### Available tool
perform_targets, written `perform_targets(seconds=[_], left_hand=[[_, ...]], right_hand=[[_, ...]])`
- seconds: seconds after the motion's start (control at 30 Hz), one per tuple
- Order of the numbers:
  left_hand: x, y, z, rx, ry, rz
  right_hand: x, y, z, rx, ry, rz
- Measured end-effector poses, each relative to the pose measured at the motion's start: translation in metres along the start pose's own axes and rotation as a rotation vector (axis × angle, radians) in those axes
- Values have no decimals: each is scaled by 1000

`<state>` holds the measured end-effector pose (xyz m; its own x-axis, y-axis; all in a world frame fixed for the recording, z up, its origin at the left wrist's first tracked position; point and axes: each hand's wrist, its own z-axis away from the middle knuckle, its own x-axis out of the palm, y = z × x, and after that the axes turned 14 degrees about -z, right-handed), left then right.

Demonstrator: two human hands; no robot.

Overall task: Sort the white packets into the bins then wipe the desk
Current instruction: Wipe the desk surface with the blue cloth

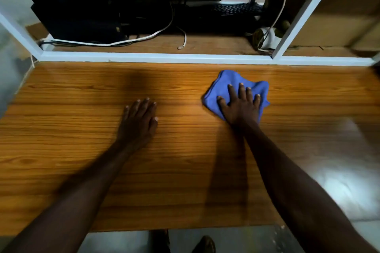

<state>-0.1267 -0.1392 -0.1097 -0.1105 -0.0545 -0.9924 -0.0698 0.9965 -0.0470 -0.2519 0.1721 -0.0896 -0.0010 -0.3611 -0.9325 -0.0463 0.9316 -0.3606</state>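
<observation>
A crumpled blue cloth (228, 82) lies on the wooden desk (82, 109), right of centre near the back edge. My right hand (241, 107) presses flat on top of the cloth with its fingers spread. My left hand (138, 123) rests palm down on the bare desk left of the cloth, fingers together, holding nothing. No white packets or bins are in view.
A white frame (144, 56) borders the desk's back edge. Behind it a lower shelf holds a black keyboard (236, 9), black equipment (82, 18), white cables (123, 42) and a small roll (260, 36). A white upright (298, 16) stands at back right. Feet show below the front edge.
</observation>
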Motion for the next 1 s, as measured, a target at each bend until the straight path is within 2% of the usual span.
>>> perform_targets(seconds=[0.07, 0.13, 0.27, 0.37, 0.5, 0.63, 0.7, 0.77, 0.83, 0.93, 1.0], left_hand=[[0, 1, -1, -1, -17, -6], [-1, 11, -4, 10, -13, -41], [-12, 56, -11, 52, 11, -53], [-15, 105, -7, 87, 7, -14], [-10, 139, 4, 60, -45, -32], [-10, 136, 3, 56, -13, -52], [-10, 137, 3, 53, -18, -48], [-9, 139, 3, 55, -13, -41], [-8, 137, 2, 49, -22, -43], [-6, 136, 3, 66, -34, -68], [-7, 137, 4, 75, -29, -65]], right_hand=[[7, 6, 63, -101, 59, -7], [15, 1, 106, -220, 26, -15], [0, 16, 91, -353, -131, -20], [-16, 54, 90, -182, -81, 2], [-27, 76, 162, 3, 7, -26], [-24, 63, 204, -115, -101, -42], [-26, 64, 195, -232, -152, -49], [-33, 77, 176, -263, -179, -55], [-40, 97, 167, -159, -132, -30], [-43, 116, 194, 105, 16, -26], [-39, 108, 226, 166, 59, -29]])
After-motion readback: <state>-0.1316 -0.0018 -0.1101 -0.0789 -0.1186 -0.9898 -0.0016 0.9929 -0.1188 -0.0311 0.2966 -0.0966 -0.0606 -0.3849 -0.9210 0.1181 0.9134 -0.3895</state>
